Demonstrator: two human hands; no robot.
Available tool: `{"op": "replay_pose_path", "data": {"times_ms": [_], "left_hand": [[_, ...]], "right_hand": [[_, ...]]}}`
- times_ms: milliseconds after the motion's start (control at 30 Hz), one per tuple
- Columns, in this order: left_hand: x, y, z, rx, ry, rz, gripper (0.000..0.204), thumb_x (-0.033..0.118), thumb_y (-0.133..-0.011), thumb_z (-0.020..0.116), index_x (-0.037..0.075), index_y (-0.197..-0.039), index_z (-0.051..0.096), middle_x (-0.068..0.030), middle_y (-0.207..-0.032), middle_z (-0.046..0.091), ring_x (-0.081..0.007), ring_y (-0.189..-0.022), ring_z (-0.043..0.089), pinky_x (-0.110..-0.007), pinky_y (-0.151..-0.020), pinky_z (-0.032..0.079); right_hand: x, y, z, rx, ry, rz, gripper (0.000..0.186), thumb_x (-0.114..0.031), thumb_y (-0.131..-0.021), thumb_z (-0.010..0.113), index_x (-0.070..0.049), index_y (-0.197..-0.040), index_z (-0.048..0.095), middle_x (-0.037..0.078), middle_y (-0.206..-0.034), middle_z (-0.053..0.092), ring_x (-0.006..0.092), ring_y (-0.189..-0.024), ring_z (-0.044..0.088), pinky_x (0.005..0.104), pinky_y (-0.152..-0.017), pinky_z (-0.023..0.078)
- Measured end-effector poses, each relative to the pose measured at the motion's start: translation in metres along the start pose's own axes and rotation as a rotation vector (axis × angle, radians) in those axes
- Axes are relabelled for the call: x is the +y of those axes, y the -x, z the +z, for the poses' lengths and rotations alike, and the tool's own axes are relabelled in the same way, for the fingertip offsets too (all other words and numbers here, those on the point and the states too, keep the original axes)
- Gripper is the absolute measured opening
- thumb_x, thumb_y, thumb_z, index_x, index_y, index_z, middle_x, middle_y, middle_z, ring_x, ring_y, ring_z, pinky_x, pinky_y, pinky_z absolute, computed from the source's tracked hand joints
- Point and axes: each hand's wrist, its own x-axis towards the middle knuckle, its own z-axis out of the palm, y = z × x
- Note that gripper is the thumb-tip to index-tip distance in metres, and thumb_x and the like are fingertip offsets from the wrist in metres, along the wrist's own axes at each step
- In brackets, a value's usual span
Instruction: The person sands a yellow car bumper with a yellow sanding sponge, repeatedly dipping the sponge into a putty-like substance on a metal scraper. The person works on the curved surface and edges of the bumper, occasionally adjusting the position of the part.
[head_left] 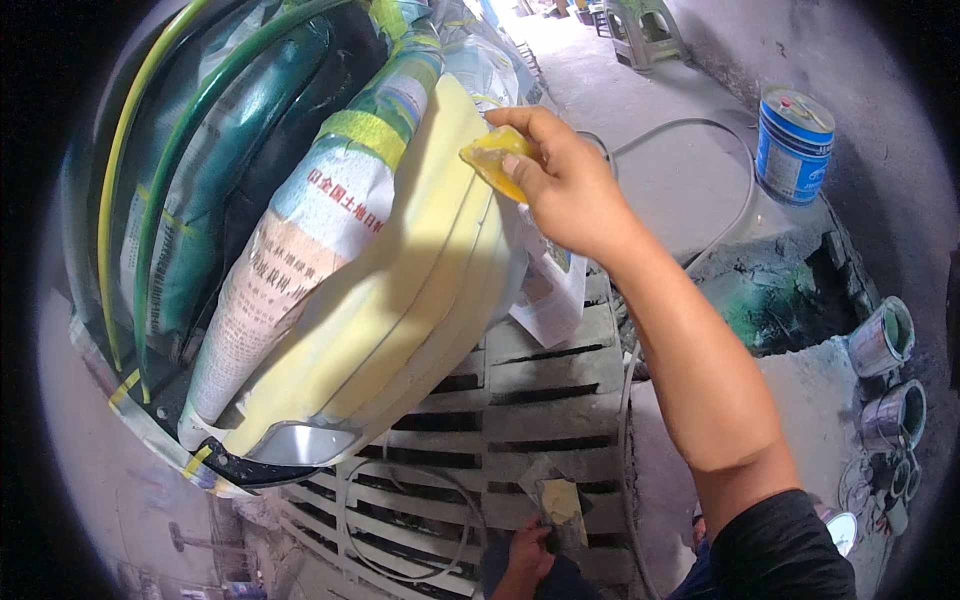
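Note:
My right hand (572,180) grips a yellow putty spreader (497,165) between thumb and fingers. The spreader is at the upper right edge of a long, curved, pale-yellow coated panel (400,310), whose lengthwise lines run down it. Low in the picture, my left hand (530,553) is closed on the lower end of a small putty board (568,533). A patch of pale-yellow putty (561,498) lies on that board. Newspaper masking (285,260) with yellow-green tape covers the body part alongside the panel. A shiny silver piece (308,443) sits at the panel's lower end.
Dark green bodywork (240,130) with yellow and green strips stands at left. Slatted planks (550,395) with gaps lie underneath. A hose (748,160) curls over the floor. A blue paint bucket (795,145), open cans (882,335) and a plastic stool (645,30) stand to the right.

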Motion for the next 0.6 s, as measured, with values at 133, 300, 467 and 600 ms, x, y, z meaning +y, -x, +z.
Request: {"op": "replay_pose_path", "data": {"times_ms": [133, 300, 467, 600], "left_hand": [[0.003, 0.009, 0.003, -0.018, 0.057, -0.045, 0.041, -0.002, -0.084, 0.046, -0.002, -0.124, 0.051, -0.0125, -0.115, 0.06, -0.027, -0.109, 0.057, -0.039, -0.096, 0.044], [-0.002, 0.003, -0.017, -0.123, 0.027, -0.034, 0.044, -0.004, -0.084, 0.046, -0.001, -0.127, 0.05, -0.0123, -0.116, 0.06, -0.0267, -0.111, 0.056, -0.039, -0.097, 0.044], [0.006, 0.019, -0.002, -0.172, 0.038, -0.046, 0.045, -0.004, -0.084, 0.046, -0.001, -0.129, 0.048, -0.0128, -0.122, 0.057, -0.0274, -0.112, 0.055, -0.04, -0.099, 0.042], [0.008, 0.023, 0.005, -0.14, -0.058, -0.01, 0.046, 0.0, -0.082, 0.05, 0.0, -0.128, 0.05, -0.0123, -0.119, 0.059, -0.0285, -0.109, 0.057, -0.04, -0.094, 0.045]], "right_hand": [[-0.034, 0.027, 0.006, -0.015, -0.021, 0.029, 0.033, -0.004, -0.087, 0.053, -0.004, -0.12, 0.053, 0.023, -0.11, 0.062, 0.0395, -0.101, 0.06, 0.0426, -0.086, 0.048], [-0.078, 0.06, 0.02, 0.003, 0.137, -0.033, 0.033, 0.002, -0.088, 0.054, 0.0, -0.121, 0.053, 0.018, -0.106, 0.064, 0.0271, -0.097, 0.064, 0.0333, -0.085, 0.05], [-0.107, 0.098, 0.048, 0.003, 0.231, -0.231, 0.037, 0.006, -0.083, 0.053, -0.001, -0.119, 0.056, 0.018, -0.105, 0.064, 0.0337, -0.094, 0.063, 0.0382, -0.084, 0.051], [-0.123, 0.119, 0.058, 0.027, 0.137, -0.35, 0.043, 0.005, -0.077, 0.051, 0.001, -0.12, 0.053, 0.018, -0.097, 0.064, 0.0364, -0.085, 0.062, 0.0429, -0.075, 0.05]]}}
